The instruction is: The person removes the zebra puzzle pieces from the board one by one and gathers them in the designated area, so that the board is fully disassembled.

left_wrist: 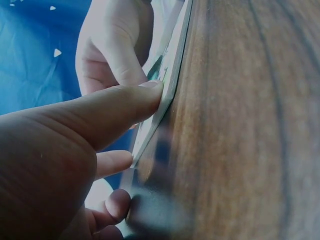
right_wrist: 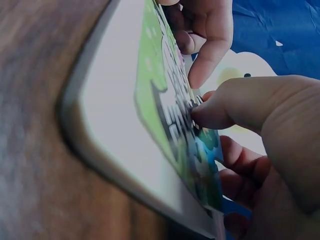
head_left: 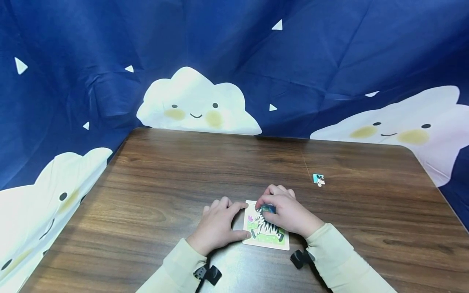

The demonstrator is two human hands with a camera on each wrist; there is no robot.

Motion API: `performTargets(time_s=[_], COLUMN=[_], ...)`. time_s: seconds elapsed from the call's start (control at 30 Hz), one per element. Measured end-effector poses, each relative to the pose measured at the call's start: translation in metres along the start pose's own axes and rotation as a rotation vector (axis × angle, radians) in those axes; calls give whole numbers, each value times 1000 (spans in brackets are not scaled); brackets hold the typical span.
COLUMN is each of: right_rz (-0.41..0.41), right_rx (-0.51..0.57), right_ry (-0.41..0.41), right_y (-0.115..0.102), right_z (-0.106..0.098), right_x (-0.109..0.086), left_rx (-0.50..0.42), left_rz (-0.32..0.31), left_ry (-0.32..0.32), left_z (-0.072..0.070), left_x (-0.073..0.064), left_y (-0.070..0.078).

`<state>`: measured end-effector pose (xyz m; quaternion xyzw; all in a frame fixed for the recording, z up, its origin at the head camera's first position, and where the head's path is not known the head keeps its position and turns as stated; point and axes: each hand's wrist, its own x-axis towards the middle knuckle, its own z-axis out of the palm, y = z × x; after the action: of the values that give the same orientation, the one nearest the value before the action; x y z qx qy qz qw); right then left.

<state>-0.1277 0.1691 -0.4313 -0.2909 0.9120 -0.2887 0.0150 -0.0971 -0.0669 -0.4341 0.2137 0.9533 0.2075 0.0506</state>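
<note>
A small zebra puzzle board [head_left: 269, 245] with a white border lies on the wooden table. My left hand [head_left: 220, 228] rests on its left edge, index fingertip near the far corner and thumb near the close one. Over the far part of the board, my right hand [head_left: 287, 209] pinches a dark blue-green puzzle piece [head_left: 268, 208] between thumb and fingers. In the right wrist view the right thumb [right_wrist: 215, 112] touches the striped picture. The left wrist view shows the left thumb [left_wrist: 135, 100] pressing the board's edge. Fingers hide part of the piece.
Another puzzle piece [head_left: 318, 179], light blue with black and white, lies apart at the far right of the board. Behind the brown table [head_left: 165, 171] hangs a blue curtain [head_left: 227, 44] with smiling clouds. Each wrist wears a small black camera.
</note>
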Motion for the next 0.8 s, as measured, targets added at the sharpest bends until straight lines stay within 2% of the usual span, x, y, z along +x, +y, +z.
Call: performTargets(time_s=[0.3,0.6,0.8], right_rz=[-4,65,75], right_rx=[-6,-34,27], right_ry=[-52,-111,-127], right_y=[-1,1,4], right_z=[-7,-14,-16], right_x=[-2,-3,-4], left_rx=[-1,-1,-3], left_rz=[-9,-7,-9], left_ry=[-12,-15,-21], left_z=[0,-1,-1], left_x=[0,0,0], left_y=[0,1,0])
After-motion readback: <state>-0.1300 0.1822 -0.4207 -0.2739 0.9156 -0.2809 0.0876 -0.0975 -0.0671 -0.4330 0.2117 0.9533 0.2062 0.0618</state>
